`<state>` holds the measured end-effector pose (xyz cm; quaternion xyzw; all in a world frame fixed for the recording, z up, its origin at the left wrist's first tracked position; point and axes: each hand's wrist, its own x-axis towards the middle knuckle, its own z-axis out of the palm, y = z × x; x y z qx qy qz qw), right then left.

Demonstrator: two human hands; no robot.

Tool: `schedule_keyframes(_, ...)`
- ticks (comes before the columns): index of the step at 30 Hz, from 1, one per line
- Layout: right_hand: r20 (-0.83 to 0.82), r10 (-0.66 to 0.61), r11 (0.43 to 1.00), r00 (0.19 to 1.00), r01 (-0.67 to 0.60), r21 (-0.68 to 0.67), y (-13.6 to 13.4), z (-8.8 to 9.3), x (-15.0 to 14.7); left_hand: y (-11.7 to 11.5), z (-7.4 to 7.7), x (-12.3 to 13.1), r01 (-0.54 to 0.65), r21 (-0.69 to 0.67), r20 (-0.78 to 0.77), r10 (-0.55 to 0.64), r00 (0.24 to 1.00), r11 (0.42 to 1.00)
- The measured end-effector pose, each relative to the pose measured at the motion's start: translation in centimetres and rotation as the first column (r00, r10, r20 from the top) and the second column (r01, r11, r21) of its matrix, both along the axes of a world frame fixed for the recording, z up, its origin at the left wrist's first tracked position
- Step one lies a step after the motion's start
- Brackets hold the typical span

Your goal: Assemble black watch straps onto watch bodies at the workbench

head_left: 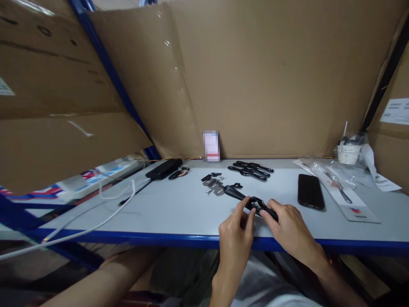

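Near the front edge of the table, my left hand (238, 224) pinches the middle of a long black tool (234, 193) with thumb and fingers. My right hand (287, 219) grips the tool's right end. The tool lies slantwise, its rounded handle pointing up and left, and its middle part is open with something shiny inside. Just beyond the handle are flat grey metal pieces (217, 187), small screws (222, 178) and a small black part (236, 186). Several black handle pieces (251, 169) lie together farther back.
A dark phone (310, 192) lies at the right, beside a packaged tool on a white card (361, 213). A bagged cup (348, 153) stands behind. Keys (179, 172), a black power bank (164, 169), white cables (105, 219) and a power strip (96, 179) are left. Cardboard (271, 85) walls the back.
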<state>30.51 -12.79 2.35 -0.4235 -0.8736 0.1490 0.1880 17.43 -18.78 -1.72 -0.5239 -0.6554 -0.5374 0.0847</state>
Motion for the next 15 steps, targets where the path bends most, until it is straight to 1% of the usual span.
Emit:
schedule_keyframes(8,-0.026,0.002,1.000,1.000,-0.001,0.027,0.14,-0.27,-0.06,-0.26,0.23,0.05,0.019,0.024,0.003,-0.019,1.000,1.000)
schedule_keyframes(15,-0.094,0.019,0.999,0.995,-0.016,0.030,0.21,-0.39,0.04,-0.28,0.22,0.16,0.023,0.028,0.011,-0.023,1.000,0.999)
